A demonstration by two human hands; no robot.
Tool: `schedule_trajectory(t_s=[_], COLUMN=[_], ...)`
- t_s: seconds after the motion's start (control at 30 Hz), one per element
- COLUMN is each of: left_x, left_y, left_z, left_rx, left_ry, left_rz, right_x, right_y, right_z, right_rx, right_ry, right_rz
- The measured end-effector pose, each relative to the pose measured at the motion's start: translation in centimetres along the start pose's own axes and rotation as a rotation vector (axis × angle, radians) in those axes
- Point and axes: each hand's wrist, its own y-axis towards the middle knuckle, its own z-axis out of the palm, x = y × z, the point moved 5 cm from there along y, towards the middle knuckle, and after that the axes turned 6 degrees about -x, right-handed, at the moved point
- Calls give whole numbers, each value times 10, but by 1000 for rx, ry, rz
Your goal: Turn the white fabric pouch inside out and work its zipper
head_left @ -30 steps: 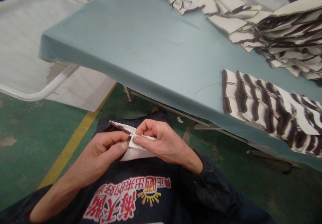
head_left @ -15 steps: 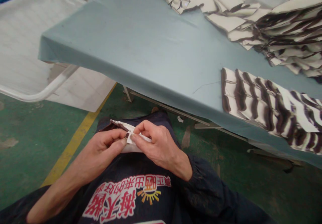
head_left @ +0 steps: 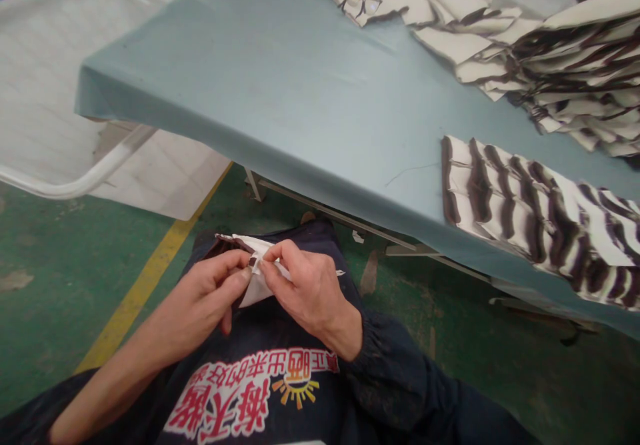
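Over my lap, a white and dark brown fabric piece is pinched between both hands. My left hand is closed on it, thumb and forefinger gripping near a small dark tab at its edge. My right hand pinches the white part just beside, fingertips nearly touching those of the left. Part of the fabric is hidden behind the fingers. Below it lies a dark apron with red and white lettering and a yellow sun print.
A table with a blue-grey cover stands ahead. On its right lie a row of folded brown-and-white fabric pieces and a larger heap. Glasses rest on fabric at the back. A white plastic bin stands left.
My right hand has shifted slightly left and turned a little. The fabric's lower white part now hangs at a different angle, with more showing below the fingers.
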Motion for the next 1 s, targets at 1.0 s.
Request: schedule_trajectory(t_s=[1.0], left_x=[10], left_y=[3], left_z=[-1], left_rx=[-187], left_ry=[57], left_rz=[50], right_x=[-4], right_y=[0], right_z=[18], right_rx=[-33], right_ry=[-74], right_rz=[22])
